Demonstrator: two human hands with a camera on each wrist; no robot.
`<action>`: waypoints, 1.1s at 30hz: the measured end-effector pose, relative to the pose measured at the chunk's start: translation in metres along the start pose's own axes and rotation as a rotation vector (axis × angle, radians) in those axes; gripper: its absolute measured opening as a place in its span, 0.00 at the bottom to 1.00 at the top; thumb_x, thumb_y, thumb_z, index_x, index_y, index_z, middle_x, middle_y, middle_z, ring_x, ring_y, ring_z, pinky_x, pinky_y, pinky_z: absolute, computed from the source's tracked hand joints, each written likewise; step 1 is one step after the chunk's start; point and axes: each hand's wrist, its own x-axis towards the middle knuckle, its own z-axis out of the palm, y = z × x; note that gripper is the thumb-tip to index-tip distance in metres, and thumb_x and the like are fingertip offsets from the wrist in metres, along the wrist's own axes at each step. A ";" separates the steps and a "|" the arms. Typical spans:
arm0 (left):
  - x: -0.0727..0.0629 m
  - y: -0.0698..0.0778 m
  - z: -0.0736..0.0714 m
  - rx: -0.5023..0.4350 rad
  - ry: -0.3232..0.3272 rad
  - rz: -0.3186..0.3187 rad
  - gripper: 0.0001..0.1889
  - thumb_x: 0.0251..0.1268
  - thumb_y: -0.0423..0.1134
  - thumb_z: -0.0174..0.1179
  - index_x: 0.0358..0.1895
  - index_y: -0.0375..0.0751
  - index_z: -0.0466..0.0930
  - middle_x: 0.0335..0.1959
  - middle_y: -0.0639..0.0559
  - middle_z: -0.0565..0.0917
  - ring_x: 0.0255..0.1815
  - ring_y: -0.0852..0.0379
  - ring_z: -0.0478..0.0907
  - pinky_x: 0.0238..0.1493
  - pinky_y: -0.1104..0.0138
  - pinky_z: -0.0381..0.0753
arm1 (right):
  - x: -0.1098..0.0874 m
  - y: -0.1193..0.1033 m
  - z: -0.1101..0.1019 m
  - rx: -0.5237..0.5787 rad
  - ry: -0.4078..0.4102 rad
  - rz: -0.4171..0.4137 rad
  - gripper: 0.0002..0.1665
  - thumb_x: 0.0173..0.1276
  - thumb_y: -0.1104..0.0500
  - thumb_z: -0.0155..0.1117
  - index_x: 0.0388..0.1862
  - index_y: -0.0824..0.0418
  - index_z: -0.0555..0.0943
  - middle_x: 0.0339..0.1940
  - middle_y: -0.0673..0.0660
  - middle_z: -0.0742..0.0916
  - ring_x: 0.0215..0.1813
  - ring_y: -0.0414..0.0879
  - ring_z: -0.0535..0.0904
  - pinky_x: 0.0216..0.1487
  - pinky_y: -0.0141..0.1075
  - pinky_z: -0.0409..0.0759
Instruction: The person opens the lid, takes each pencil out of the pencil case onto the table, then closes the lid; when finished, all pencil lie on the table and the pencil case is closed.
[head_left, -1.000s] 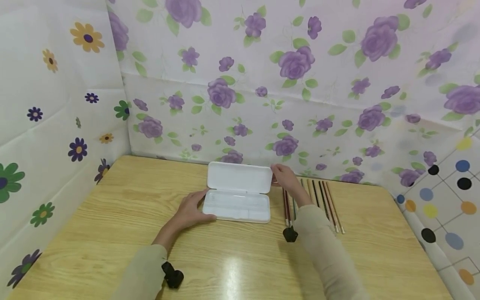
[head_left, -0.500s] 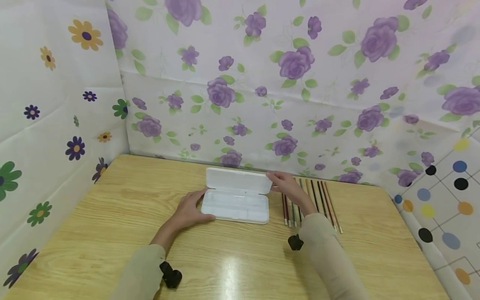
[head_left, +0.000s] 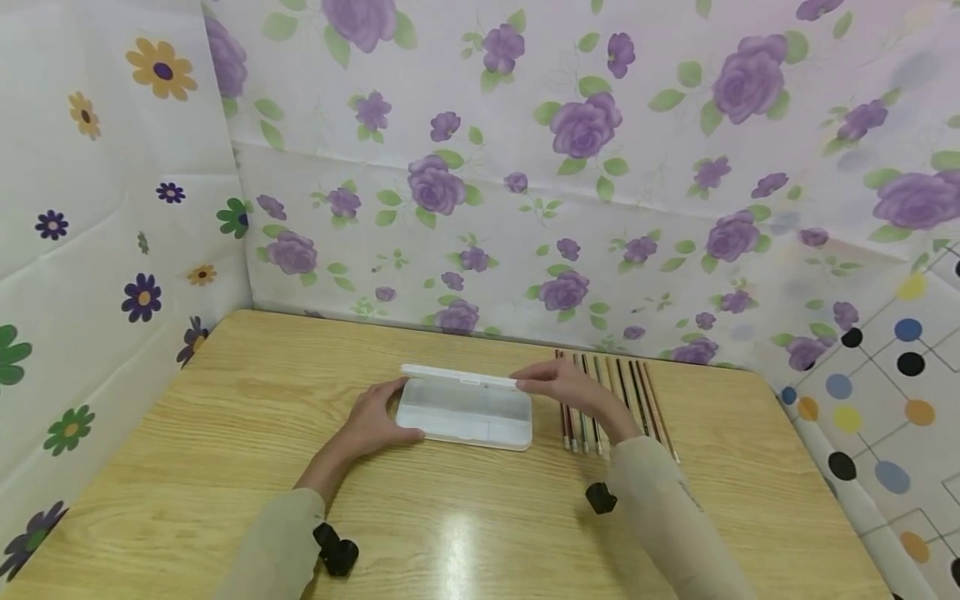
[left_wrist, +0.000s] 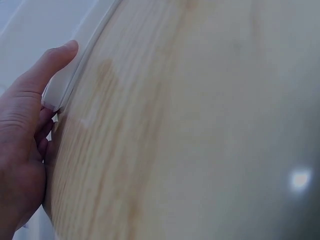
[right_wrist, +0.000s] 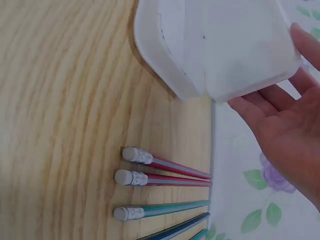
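A white plastic pencil case [head_left: 465,414] lies on the table, its hinged lid [head_left: 459,375] tipped partway over the tray. No pencils show inside. My left hand [head_left: 375,421] holds the case's left end; in the left wrist view the thumb [left_wrist: 62,54] lies over the rim and the other fingers go round the corner, partly hidden. With my right hand [head_left: 573,390] I grip the lid's right end; the right wrist view shows the thumb on the lid's edge and the fingers [right_wrist: 260,102] behind it.
Several pencils [head_left: 645,400] with eraser ends lie side by side to the right of the case, partly beneath my right forearm. A flowered sheet [head_left: 480,208] rises behind the table's far edge. Bare wooden tabletop [head_left: 435,517] stretches in front of the case.
The lid has swung down and forward, from standing upright to leaning over the tray. My right hand came down and left with it. The left hand kept its hold on the case.
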 end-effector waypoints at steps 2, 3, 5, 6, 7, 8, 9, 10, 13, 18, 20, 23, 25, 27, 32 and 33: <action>0.000 0.000 0.000 -0.006 0.011 0.006 0.54 0.42 0.53 0.76 0.73 0.35 0.59 0.68 0.31 0.64 0.66 0.31 0.58 0.62 0.39 0.60 | -0.001 0.000 0.004 -0.022 -0.045 -0.015 0.26 0.71 0.49 0.61 0.63 0.60 0.77 0.65 0.59 0.77 0.66 0.56 0.70 0.65 0.54 0.65; 0.000 0.000 -0.001 -0.010 0.015 0.009 0.54 0.42 0.53 0.76 0.73 0.34 0.58 0.67 0.30 0.64 0.66 0.31 0.58 0.62 0.39 0.60 | -0.002 0.000 0.006 -0.042 -0.063 -0.027 0.27 0.71 0.49 0.61 0.64 0.60 0.77 0.66 0.59 0.76 0.67 0.56 0.69 0.65 0.54 0.65; 0.000 -0.001 0.000 -0.017 0.017 0.016 0.54 0.43 0.52 0.76 0.73 0.33 0.57 0.67 0.29 0.64 0.66 0.31 0.58 0.62 0.39 0.59 | -0.003 0.002 0.011 -0.090 -0.084 -0.048 0.29 0.69 0.48 0.63 0.65 0.59 0.76 0.68 0.58 0.74 0.62 0.56 0.73 0.62 0.53 0.69; 0.000 -0.001 0.000 -0.018 0.016 0.018 0.54 0.43 0.52 0.76 0.73 0.33 0.57 0.67 0.30 0.64 0.66 0.31 0.58 0.62 0.39 0.59 | -0.003 0.003 0.014 -0.121 -0.085 -0.056 0.30 0.68 0.47 0.64 0.65 0.58 0.76 0.69 0.57 0.73 0.60 0.56 0.74 0.60 0.52 0.70; 0.000 -0.001 0.000 -0.020 0.014 0.020 0.54 0.43 0.52 0.76 0.73 0.33 0.57 0.67 0.30 0.64 0.66 0.31 0.58 0.62 0.39 0.59 | -0.004 0.004 0.016 -0.157 -0.081 -0.067 0.30 0.68 0.46 0.64 0.65 0.58 0.76 0.70 0.57 0.72 0.60 0.56 0.74 0.59 0.52 0.71; 0.000 -0.002 0.000 -0.020 0.010 0.019 0.54 0.44 0.52 0.76 0.73 0.33 0.57 0.67 0.30 0.64 0.66 0.32 0.58 0.62 0.39 0.60 | -0.005 0.005 0.019 -0.183 -0.079 -0.077 0.31 0.68 0.46 0.64 0.66 0.58 0.75 0.71 0.57 0.71 0.60 0.56 0.74 0.58 0.52 0.71; 0.000 -0.002 0.000 -0.023 0.008 0.016 0.54 0.44 0.52 0.76 0.73 0.34 0.57 0.67 0.30 0.63 0.66 0.32 0.58 0.62 0.39 0.59 | -0.006 0.005 0.021 -0.203 -0.075 -0.084 0.32 0.68 0.46 0.64 0.66 0.59 0.75 0.71 0.57 0.71 0.61 0.57 0.73 0.57 0.52 0.72; 0.000 -0.003 0.000 -0.023 0.007 0.017 0.54 0.44 0.52 0.76 0.73 0.33 0.57 0.67 0.30 0.63 0.66 0.32 0.58 0.62 0.39 0.59 | -0.006 0.006 0.023 -0.216 -0.073 -0.089 0.32 0.68 0.47 0.65 0.66 0.59 0.75 0.72 0.57 0.70 0.62 0.57 0.73 0.58 0.52 0.72; 0.001 -0.005 0.000 -0.019 0.001 0.020 0.53 0.45 0.52 0.75 0.73 0.33 0.56 0.68 0.31 0.63 0.66 0.32 0.58 0.62 0.39 0.59 | -0.008 0.006 0.029 -0.257 -0.073 -0.101 0.32 0.67 0.51 0.66 0.67 0.61 0.74 0.74 0.58 0.67 0.72 0.56 0.61 0.65 0.53 0.65; 0.002 -0.006 0.000 -0.004 0.001 0.042 0.53 0.46 0.53 0.74 0.73 0.32 0.56 0.67 0.30 0.64 0.66 0.31 0.58 0.62 0.39 0.59 | -0.010 0.007 0.038 -0.325 -0.061 -0.103 0.34 0.63 0.56 0.69 0.67 0.61 0.73 0.75 0.59 0.63 0.75 0.55 0.53 0.70 0.53 0.55; 0.002 -0.005 0.000 -0.004 0.004 0.045 0.53 0.45 0.53 0.74 0.73 0.32 0.57 0.67 0.30 0.64 0.66 0.32 0.59 0.62 0.40 0.59 | -0.010 0.008 0.040 -0.358 -0.055 -0.113 0.34 0.63 0.56 0.70 0.68 0.61 0.72 0.75 0.59 0.62 0.76 0.55 0.53 0.71 0.52 0.53; 0.003 -0.006 0.001 -0.013 0.006 0.046 0.53 0.44 0.53 0.74 0.73 0.33 0.58 0.67 0.31 0.65 0.66 0.32 0.59 0.62 0.40 0.59 | -0.011 0.010 0.043 -0.380 -0.049 -0.122 0.35 0.62 0.57 0.70 0.68 0.62 0.72 0.75 0.59 0.62 0.76 0.55 0.51 0.72 0.52 0.50; 0.003 -0.006 0.002 -0.018 0.010 0.047 0.53 0.43 0.53 0.75 0.73 0.34 0.58 0.67 0.32 0.65 0.65 0.33 0.59 0.62 0.41 0.59 | -0.011 0.011 0.045 -0.407 -0.044 -0.132 0.35 0.62 0.57 0.70 0.68 0.62 0.71 0.75 0.59 0.62 0.76 0.56 0.51 0.72 0.51 0.50; 0.003 -0.007 0.002 -0.020 0.016 0.055 0.53 0.43 0.53 0.76 0.72 0.34 0.59 0.67 0.32 0.66 0.65 0.33 0.60 0.63 0.41 0.59 | -0.011 0.013 0.047 -0.439 -0.036 -0.146 0.36 0.62 0.57 0.70 0.68 0.62 0.71 0.75 0.59 0.61 0.76 0.56 0.52 0.72 0.51 0.51; 0.003 -0.007 0.004 -0.021 0.027 0.083 0.53 0.42 0.51 0.77 0.72 0.33 0.60 0.66 0.32 0.67 0.65 0.34 0.61 0.64 0.41 0.57 | -0.012 0.017 0.051 -0.492 -0.021 -0.171 0.37 0.61 0.57 0.70 0.69 0.61 0.70 0.76 0.59 0.60 0.76 0.54 0.52 0.71 0.48 0.52; 0.003 -0.007 0.004 -0.021 0.028 0.088 0.52 0.42 0.50 0.77 0.72 0.33 0.60 0.66 0.32 0.67 0.65 0.34 0.61 0.64 0.41 0.57 | -0.013 0.017 0.051 -0.494 -0.017 -0.177 0.37 0.61 0.58 0.70 0.69 0.61 0.70 0.76 0.59 0.60 0.76 0.54 0.52 0.71 0.48 0.52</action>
